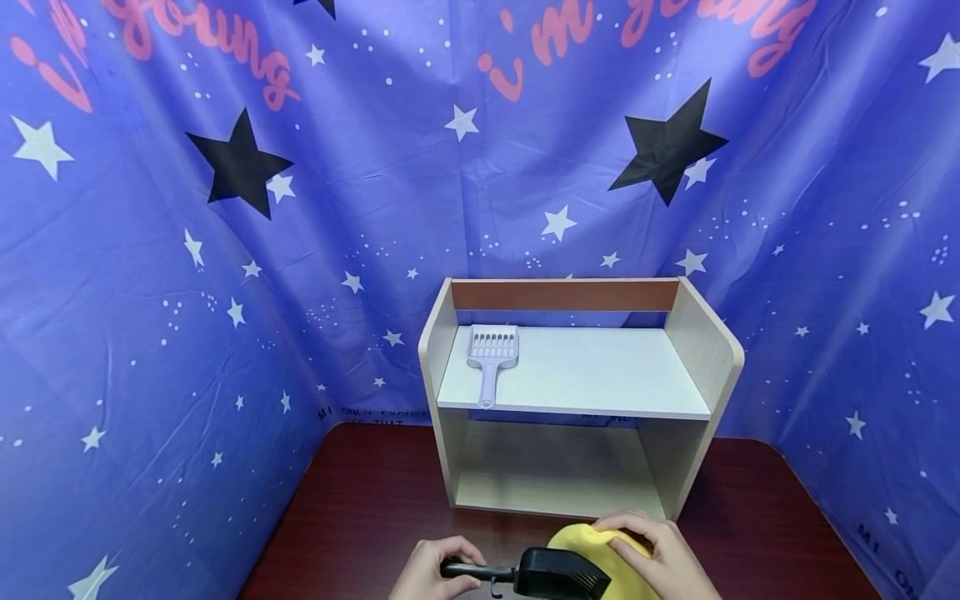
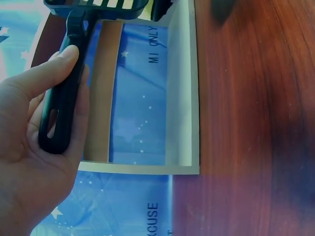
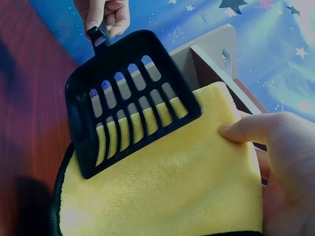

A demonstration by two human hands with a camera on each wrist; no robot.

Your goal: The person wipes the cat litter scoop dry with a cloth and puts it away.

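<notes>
A black slotted litter scoop point(image 3: 133, 93) is held by its handle in my left hand point(image 1: 437, 570); in the left wrist view the thumb lies along the handle point(image 2: 61, 108). My right hand point(image 1: 663, 557) pinches a yellow cloth point(image 3: 197, 162) with dark edging, thumb on its near face. In the right wrist view the scoop's slotted head overlaps the cloth, and yellow shows through the lower slots. Whether the scoop and cloth touch cannot be told. A second litter scoop, pale lilac point(image 1: 491, 358), lies on the shelf's upper board.
Beyond the hands stands a two-level wooden shelf point(image 1: 573, 412) with a white upper board and raised sides. It rests on a dark red wooden table point(image 1: 360, 492). Blue star-printed curtains point(image 1: 360, 208) hang behind and at both sides.
</notes>
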